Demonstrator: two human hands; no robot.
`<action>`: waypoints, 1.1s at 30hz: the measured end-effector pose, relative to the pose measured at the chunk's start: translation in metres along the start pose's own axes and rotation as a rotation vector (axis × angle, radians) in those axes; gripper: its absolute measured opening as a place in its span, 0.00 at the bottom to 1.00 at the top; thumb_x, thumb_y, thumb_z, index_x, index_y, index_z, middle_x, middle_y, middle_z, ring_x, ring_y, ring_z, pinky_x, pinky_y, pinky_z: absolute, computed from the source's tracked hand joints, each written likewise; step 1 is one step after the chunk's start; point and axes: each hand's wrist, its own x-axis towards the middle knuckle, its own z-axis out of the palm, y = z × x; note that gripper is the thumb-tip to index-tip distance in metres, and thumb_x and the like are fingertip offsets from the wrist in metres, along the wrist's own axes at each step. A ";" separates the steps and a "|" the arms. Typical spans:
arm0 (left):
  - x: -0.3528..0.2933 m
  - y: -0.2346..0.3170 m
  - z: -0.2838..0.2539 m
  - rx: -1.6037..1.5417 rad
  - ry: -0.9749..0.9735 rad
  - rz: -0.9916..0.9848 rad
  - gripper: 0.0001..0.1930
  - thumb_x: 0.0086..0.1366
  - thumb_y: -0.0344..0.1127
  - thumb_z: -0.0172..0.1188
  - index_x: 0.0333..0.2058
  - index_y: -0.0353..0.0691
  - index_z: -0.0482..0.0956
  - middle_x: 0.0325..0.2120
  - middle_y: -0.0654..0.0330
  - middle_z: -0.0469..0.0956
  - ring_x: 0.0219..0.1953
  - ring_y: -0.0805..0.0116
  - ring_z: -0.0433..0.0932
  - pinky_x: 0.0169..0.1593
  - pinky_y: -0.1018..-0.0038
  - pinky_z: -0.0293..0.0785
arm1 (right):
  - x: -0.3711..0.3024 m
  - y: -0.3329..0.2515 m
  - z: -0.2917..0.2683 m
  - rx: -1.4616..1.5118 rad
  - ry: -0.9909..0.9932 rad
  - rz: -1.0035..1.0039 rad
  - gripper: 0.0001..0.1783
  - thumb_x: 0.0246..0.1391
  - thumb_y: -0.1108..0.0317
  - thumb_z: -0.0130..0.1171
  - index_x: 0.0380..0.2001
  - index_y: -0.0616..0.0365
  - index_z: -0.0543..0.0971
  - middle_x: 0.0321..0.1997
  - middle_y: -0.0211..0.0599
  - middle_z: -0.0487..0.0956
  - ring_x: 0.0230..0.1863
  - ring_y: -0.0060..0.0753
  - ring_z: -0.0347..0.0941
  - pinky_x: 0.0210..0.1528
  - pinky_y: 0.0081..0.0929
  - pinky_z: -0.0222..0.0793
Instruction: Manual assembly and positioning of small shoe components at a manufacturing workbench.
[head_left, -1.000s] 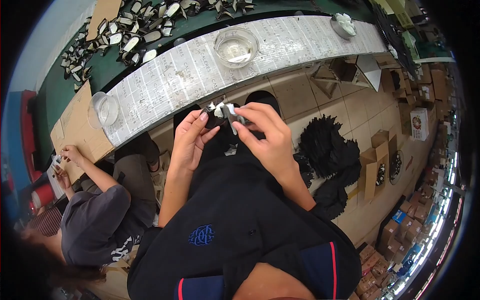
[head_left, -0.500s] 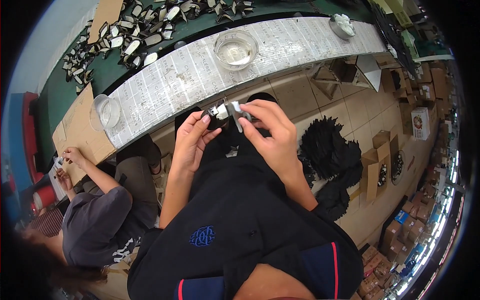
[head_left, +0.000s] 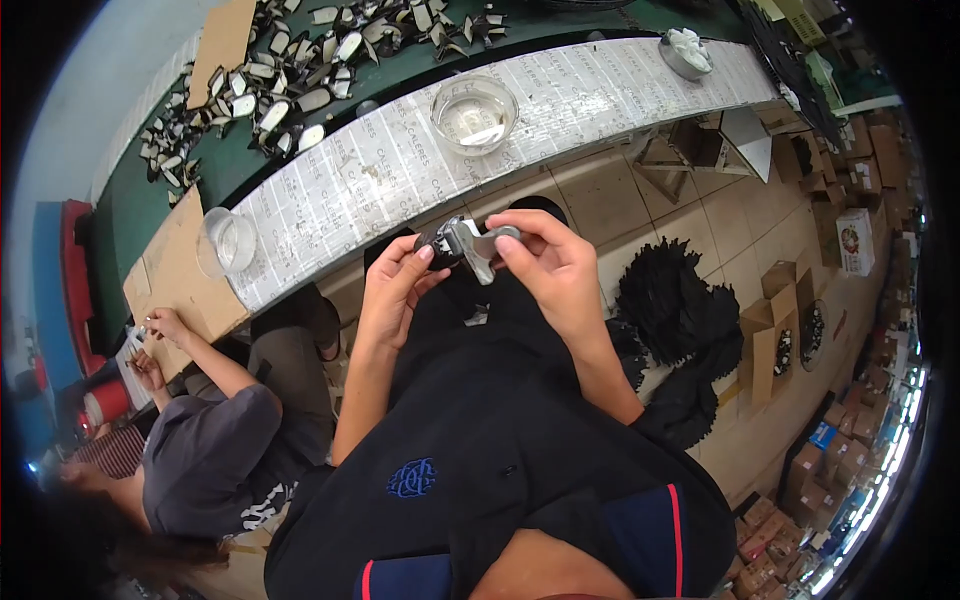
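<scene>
My left hand (head_left: 388, 305) pinches a small glossy black piece (head_left: 434, 246) with a pale part, which looks like a covered shoe heel. My right hand (head_left: 553, 268) grips a thin grey curved piece (head_left: 480, 262) between thumb and fingers. Its broad face shows, and its upper end meets the inner side of the black piece. Both hands are close together over my lap, in front of the bench's near edge. My fingers partly cover both pieces, so I cannot tell whether they are joined.
Clear bowls (head_left: 474, 116) and a small bowl of white material (head_left: 685, 55) stand on the paper-covered bench (head_left: 370, 170). Many black-and-cream pieces (head_left: 272, 115) lie on the green surface behind. A co-worker (head_left: 205, 450) sits at left. Black fringed material (head_left: 670, 310) and open cartons (head_left: 772, 335) stand at right.
The grey piece has turned, so its broad face now shows where its narrow edge did before. Both hands sit slightly lower and further right in the picture, as the whole view has shifted.
</scene>
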 end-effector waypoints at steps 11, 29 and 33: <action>0.028 0.199 0.079 0.664 0.648 1.816 0.15 0.66 0.31 0.64 0.39 0.26 0.68 0.35 0.49 0.77 0.36 0.60 0.83 0.38 0.72 0.85 | -0.011 0.109 -0.084 -0.006 0.099 0.151 0.13 0.64 0.70 0.59 0.47 0.66 0.79 0.39 0.33 0.81 0.38 0.18 0.77 0.41 0.18 0.75; 0.322 0.207 -0.107 2.029 0.288 0.423 0.18 0.53 0.43 0.68 0.38 0.36 0.82 0.30 0.48 0.83 0.35 0.50 0.83 0.39 0.60 0.77 | -0.027 0.187 -0.112 0.349 0.299 0.310 0.11 0.65 0.67 0.57 0.46 0.60 0.79 0.38 0.30 0.78 0.37 0.22 0.77 0.41 0.22 0.77; 0.306 0.164 -0.128 1.869 0.178 0.741 0.14 0.54 0.34 0.67 0.38 0.34 0.82 0.28 0.47 0.82 0.33 0.49 0.82 0.38 0.62 0.76 | -0.027 0.190 -0.113 0.332 0.317 0.323 0.11 0.65 0.67 0.57 0.46 0.60 0.79 0.38 0.30 0.78 0.36 0.22 0.77 0.42 0.22 0.76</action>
